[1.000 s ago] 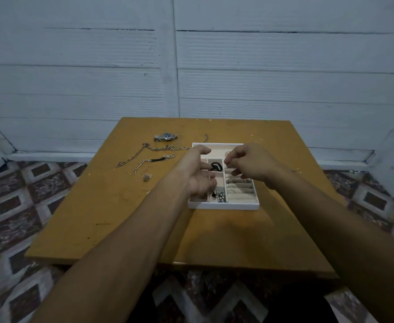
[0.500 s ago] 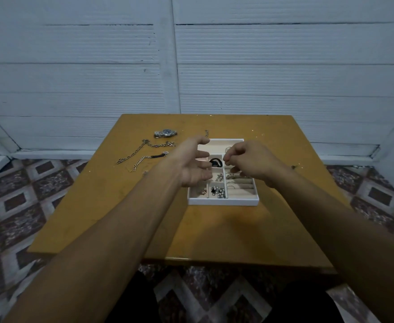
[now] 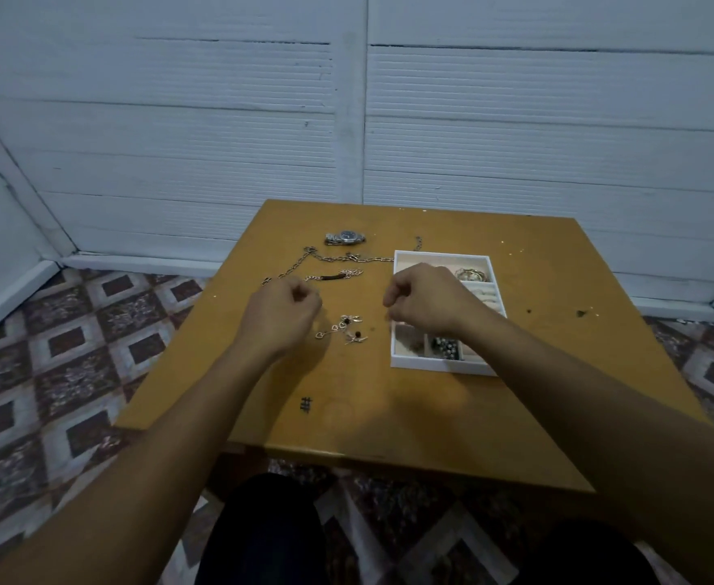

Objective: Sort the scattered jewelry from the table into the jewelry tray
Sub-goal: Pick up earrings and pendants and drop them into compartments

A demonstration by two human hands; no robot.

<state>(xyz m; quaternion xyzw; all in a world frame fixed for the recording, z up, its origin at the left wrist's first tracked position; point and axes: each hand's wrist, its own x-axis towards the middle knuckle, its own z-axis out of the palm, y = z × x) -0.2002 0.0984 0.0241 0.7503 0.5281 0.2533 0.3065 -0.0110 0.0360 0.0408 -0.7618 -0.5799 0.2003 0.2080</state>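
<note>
Hovering | L hand curled | R hand curled over tray | holds unclear

**Backdrop: wall, floor, stray marks**

Rear wall = pale ribbed panels w/ horiz. seams, split by a vertical post approx. centre. White baseboard runs along its foot and bends at the left corner. Floor tiles: brown/grey squares in a diamond pattern, seen either side of & below the table. Small black hash-like mark on the top nr the front edge. Dark specks twd the right side. Dark trousers at the bottom of the view.
</note>
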